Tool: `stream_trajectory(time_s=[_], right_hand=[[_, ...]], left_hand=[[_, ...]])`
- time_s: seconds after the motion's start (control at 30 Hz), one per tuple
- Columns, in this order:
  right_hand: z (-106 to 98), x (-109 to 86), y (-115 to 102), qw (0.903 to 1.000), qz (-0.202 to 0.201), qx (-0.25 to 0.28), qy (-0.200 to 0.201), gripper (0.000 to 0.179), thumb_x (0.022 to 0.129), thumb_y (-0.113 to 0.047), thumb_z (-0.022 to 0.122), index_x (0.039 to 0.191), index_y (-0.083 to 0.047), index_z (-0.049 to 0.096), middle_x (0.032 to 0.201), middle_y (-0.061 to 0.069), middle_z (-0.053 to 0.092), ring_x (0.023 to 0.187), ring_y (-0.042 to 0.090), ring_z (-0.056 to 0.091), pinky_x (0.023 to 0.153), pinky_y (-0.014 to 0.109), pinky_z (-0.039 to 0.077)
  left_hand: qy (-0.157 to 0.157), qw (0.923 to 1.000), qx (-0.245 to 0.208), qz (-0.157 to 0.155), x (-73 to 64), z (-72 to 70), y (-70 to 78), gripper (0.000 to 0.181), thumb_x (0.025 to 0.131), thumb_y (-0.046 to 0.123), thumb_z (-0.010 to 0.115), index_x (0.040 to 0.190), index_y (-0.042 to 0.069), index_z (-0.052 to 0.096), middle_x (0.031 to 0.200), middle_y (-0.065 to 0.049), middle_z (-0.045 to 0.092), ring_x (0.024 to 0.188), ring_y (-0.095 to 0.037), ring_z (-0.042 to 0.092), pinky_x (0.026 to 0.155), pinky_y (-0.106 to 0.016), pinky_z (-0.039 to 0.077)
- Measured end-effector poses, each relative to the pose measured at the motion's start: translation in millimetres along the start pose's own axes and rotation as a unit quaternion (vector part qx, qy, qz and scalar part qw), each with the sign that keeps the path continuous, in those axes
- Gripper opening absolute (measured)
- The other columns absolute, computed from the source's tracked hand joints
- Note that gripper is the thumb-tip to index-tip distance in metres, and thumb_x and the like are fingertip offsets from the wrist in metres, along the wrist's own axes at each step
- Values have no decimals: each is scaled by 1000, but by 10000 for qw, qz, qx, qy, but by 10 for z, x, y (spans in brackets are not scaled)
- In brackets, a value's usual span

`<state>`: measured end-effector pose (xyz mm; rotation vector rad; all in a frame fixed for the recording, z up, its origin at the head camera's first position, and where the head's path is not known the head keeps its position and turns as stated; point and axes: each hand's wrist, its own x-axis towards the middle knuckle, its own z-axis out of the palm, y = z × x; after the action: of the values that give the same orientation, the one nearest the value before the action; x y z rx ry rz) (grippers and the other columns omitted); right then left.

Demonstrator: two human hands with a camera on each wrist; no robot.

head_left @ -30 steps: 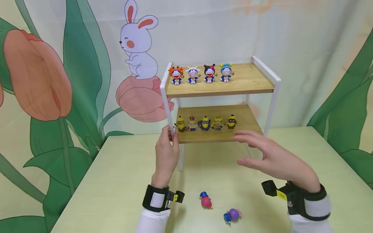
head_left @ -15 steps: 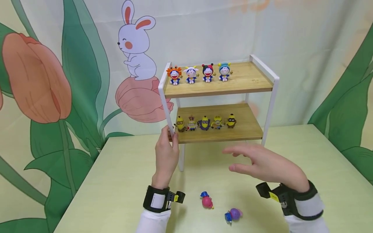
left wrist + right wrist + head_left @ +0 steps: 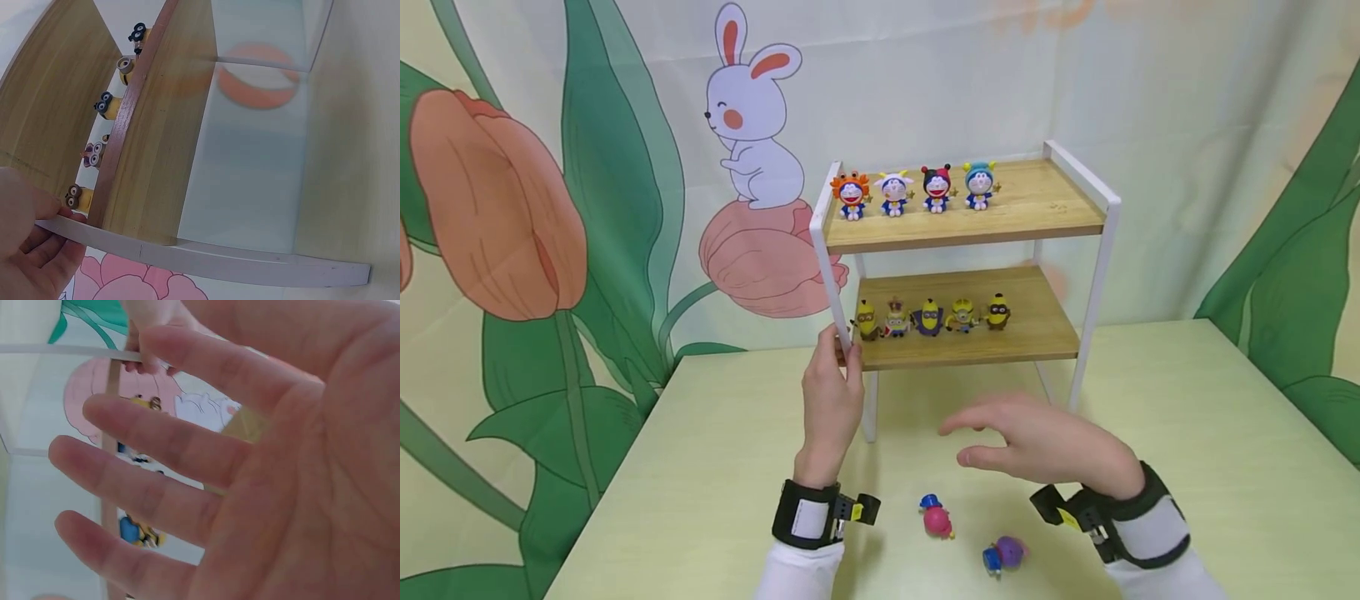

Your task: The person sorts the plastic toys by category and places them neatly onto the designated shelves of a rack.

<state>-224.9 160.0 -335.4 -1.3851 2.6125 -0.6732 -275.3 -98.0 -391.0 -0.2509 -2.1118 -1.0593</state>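
My left hand [image 3: 832, 400] grips the front left white leg [image 3: 832, 287] of a two-tier rack [image 3: 1045, 208], level with its lower board. In the left wrist view, the fingers [image 3: 59, 262] curl around that white leg. My right hand [image 3: 1037, 437] hovers over the table with its fingers spread and holds nothing; the right wrist view shows its bare palm [image 3: 269, 456]. On the table nearest to it lie a pink figurine with a blue hat [image 3: 937, 521] and a purple figurine with a blue part [image 3: 1010, 552], both on their sides.
Several blue-and-white cat figurines [image 3: 936, 192] in animal hats sit in a row on the top board. Several yellow Minion figurines [image 3: 929, 318] stand along the lower board [image 3: 1037, 333]. Behind the pale table [image 3: 715, 467] hangs a printed curtain [image 3: 940, 75].
My right hand has moved left and down, away from the lower board, toward the figurines on the table. The left hand keeps its hold on the rack's leg.
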Motion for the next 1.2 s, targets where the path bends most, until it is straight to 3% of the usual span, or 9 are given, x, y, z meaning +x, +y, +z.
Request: stream_trajectory(time_s=[0.23,0.47,0.7,0.93,1.2], right_hand=[[153,133,-30,9989,-108,-368,-267,27,98,-32,61,121,-19,67,120,-4,65,113,18,59,95,40,46],[362,258,-21,9974,-141,-370,-608,24,95,-28,65,116,-17,69,112,-8,66,105,13,60,92,35,46],[591,344,4,9944,196,-91,-1036,22,92,-25,68,113,-17,70,107,-6,67,100,12,61,89,32,48],[787,412,-28,9888,203,262,-1452,10,87,-15,71,97,-16,72,77,-15,60,71,0,54,69,20,46],[955,470,-50,9903,33,-58,-1389,18,82,-4,71,97,-13,74,77,-10,61,70,1,51,69,17,44]], left_hand=[[-31,10000,-6,-48,-1,-7,-6,22,98,1,57,118,-5,52,92,-13,61,78,-24,59,67,-34,50],[14,10000,-37,41,3,3,-13,22,98,1,57,119,-5,52,91,-13,61,78,-25,60,68,-35,51],[-107,9999,7,-37,-8,-11,-15,25,98,2,56,121,-5,51,93,-12,61,79,-24,59,68,-34,50],[-89,9999,33,-40,-7,-20,-7,23,98,2,57,120,-3,51,93,-12,61,78,-23,59,68,-34,50],[-83,10000,12,0,-4,-21,-11,23,97,1,57,119,-3,51,92,-12,61,78,-23,59,67,-33,50]])
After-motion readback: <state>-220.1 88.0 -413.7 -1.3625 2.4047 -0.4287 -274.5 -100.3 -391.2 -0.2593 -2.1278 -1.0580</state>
